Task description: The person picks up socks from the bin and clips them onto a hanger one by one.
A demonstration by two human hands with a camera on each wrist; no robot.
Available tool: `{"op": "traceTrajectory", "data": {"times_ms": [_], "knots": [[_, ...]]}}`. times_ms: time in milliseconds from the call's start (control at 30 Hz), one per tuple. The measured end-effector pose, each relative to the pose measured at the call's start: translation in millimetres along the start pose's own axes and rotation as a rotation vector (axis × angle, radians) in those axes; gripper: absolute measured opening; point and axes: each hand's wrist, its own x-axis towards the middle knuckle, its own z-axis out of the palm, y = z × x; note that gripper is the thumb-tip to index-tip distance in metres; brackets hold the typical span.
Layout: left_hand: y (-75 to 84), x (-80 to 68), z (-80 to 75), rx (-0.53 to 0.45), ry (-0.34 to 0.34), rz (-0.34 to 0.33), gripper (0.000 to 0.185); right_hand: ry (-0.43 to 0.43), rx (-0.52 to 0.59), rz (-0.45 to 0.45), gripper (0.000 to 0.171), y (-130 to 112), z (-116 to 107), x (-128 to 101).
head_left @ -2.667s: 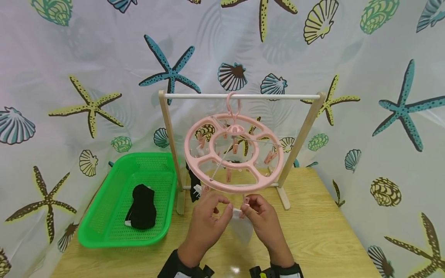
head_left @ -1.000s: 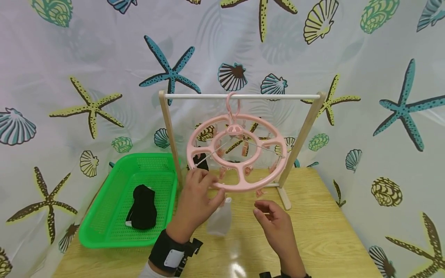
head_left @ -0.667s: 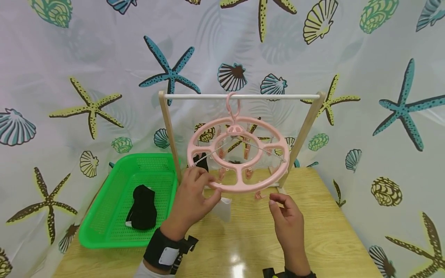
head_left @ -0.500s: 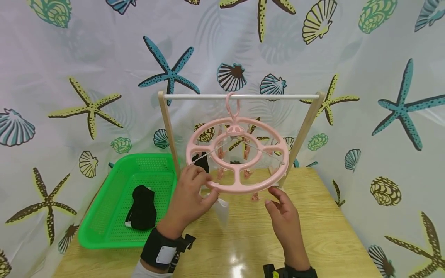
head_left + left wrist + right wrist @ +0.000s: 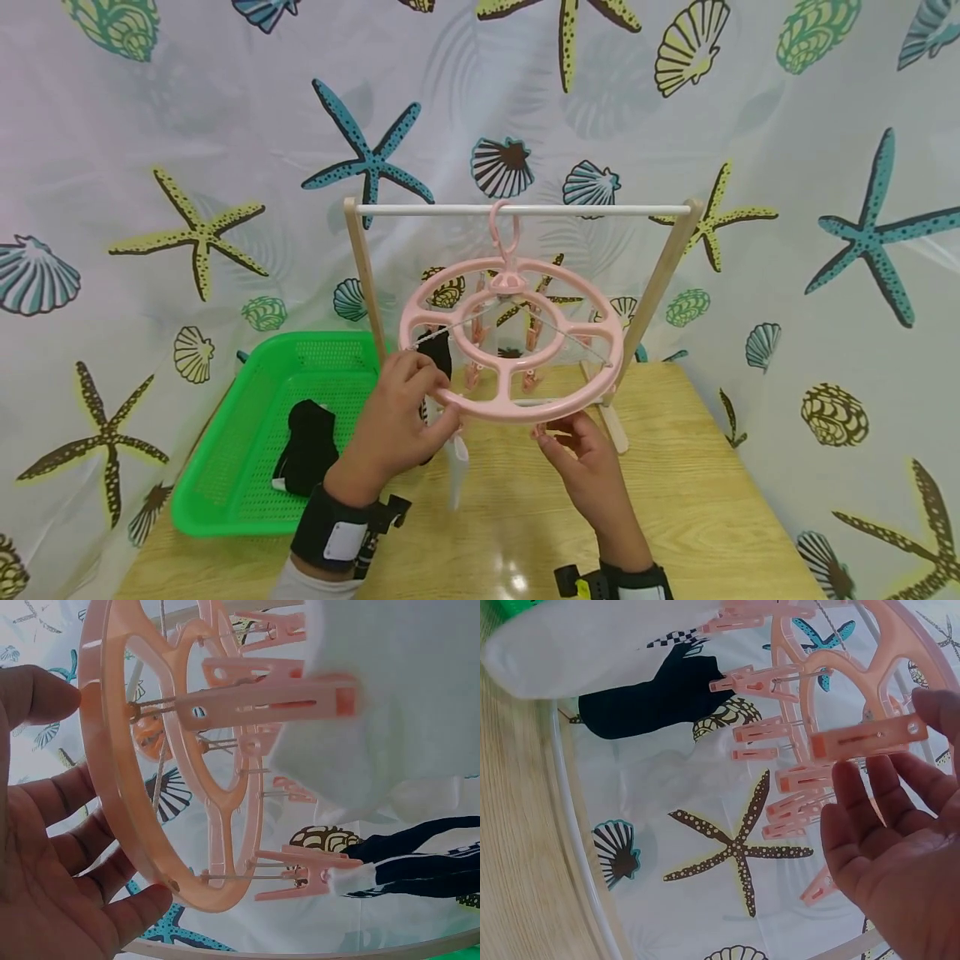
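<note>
The round pink plastic peg hanger (image 5: 512, 340) hung by its hook from the white rail of the wooden A-frame stand (image 5: 517, 209), above the pale wooden surface (image 5: 697, 500). The left hand (image 5: 396, 421) held the near-left part of the outer ring, its thumb over the top of the rim and its fingers (image 5: 52, 847) curled beneath, so the fingers were clamped on the ring. The right hand (image 5: 581, 454) reached up under the near edge, its fingers (image 5: 870, 806) only loosely bent and apart; in the right wrist view the fingertips touched a free pink clothes peg (image 5: 866, 737) without clearly pinching it. A white sock (image 5: 456, 467) hung from a peg just beside the left hand, and a black sock (image 5: 437, 354) hung from a peg further round. A green perforated plastic basket (image 5: 225, 492) stood to the left of the stand and contained one more black sock (image 5: 307, 446). To perform this step well, the left hand would probably need to hold the ring level and steady, since the hanger swings freely on its hook. The right hand should then take the free peg squarely between thumb and forefinger at its rear ends, so that it opens fully without twisting on its link.
</note>
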Motion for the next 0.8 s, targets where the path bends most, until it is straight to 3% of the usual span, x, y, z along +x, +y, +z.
{"op": "traceTrajectory", "data": {"times_ms": [333,600,800], "knots": [[-2.2,1.6,-6.3,-0.033,-0.075,-0.02,0.013,-0.04,0.176,0.02,0.017,-4.0,0.8,-5.0],[-0.7,-0.6,-2.5,-0.022,-0.073,-0.03,0.011,0.036,0.117,0.086,0.021,-5.4,2.5,-10.0],[-0.1,-3.1,0.7,-0.029,-0.074,-0.037,0.013,0.039,0.107,0.066,0.016,-2.5,2.5,-11.2]]}}
